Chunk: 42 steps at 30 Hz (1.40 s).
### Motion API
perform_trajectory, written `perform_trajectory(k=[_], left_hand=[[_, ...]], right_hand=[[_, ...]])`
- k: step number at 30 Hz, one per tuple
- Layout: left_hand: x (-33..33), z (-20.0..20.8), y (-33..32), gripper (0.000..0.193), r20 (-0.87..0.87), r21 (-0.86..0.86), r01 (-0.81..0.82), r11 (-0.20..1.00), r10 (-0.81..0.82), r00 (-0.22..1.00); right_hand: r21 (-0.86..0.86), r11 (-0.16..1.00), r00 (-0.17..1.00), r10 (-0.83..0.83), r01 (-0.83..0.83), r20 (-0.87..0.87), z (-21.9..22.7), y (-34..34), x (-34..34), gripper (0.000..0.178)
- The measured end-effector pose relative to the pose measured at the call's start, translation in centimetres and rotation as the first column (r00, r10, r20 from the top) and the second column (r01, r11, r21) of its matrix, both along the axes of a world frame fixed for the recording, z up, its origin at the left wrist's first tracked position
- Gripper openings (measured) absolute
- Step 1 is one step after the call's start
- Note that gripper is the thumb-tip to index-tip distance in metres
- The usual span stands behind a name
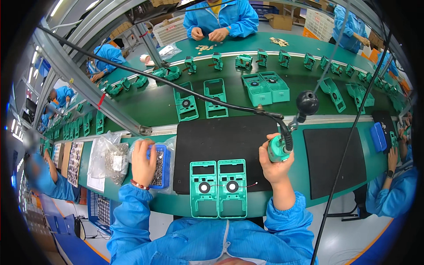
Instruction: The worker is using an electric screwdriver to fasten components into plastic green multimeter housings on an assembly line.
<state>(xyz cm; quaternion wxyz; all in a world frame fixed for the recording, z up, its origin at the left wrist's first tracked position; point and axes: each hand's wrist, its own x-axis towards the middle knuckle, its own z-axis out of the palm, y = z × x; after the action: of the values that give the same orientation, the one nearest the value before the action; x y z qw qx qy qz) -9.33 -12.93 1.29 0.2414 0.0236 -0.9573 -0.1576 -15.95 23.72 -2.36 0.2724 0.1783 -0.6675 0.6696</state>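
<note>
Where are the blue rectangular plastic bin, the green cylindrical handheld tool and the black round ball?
Blue rectangular plastic bin (166,171), head view: its right wall.
Green cylindrical handheld tool (276,151), head view: its green casing.
Black round ball (308,103), head view: its visible middle.

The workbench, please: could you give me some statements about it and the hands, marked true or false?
1. The right hand grips a green tool. True.
2. The left hand is at a red box. False: the left hand is at a blue box.
3. Two green panels lie side by side. True.
4. The panels lie wholly on a black mat. False: their near ends reach past the edge of the mat.
5. A clear bag lies left of the blue box. True.
</note>
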Motion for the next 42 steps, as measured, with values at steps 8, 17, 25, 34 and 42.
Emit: perform_trajectory(k=[8,17,25,34,42], left_hand=[[2.2,-1.1,-3.2,0.015,0.456,0.073,0.124,0.99,-0.144,0.878],[3.4,-1.1,-1.2,0.012,0.35,0.049,0.037,0.998,-0.052,0.935],[4.2,-1.7,-0.8,0.01,0.26,-0.01,0.0,1.0,0.003,0.966],[5.4,0.4,0.8,0.014,-0.064,0.131,-0.014,0.991,0.023,0.998],[7.4,-0.2,9.3,0.018,-0.11,0.498,0.404,0.768,-0.406,0.907]], right_hand=[[-0.063,0.997,0.999,0.05,-0.05,0.006,0.4,-0.5,0.2,0.037],[-0.07,0.994,0.996,0.089,-0.088,0.021,0.3,-0.6,0.2,0.038],[-0.097,0.966,0.971,0.237,-0.24,-0.04,3.2,-0.7,1.7,0.068],[-0.05,0.973,0.964,0.232,-0.227,0.13,10.6,-2.3,5.7,0.062],[-0.167,0.879,0.857,0.474,-0.447,0.2,10.7,-5.5,8.1,0.057]])
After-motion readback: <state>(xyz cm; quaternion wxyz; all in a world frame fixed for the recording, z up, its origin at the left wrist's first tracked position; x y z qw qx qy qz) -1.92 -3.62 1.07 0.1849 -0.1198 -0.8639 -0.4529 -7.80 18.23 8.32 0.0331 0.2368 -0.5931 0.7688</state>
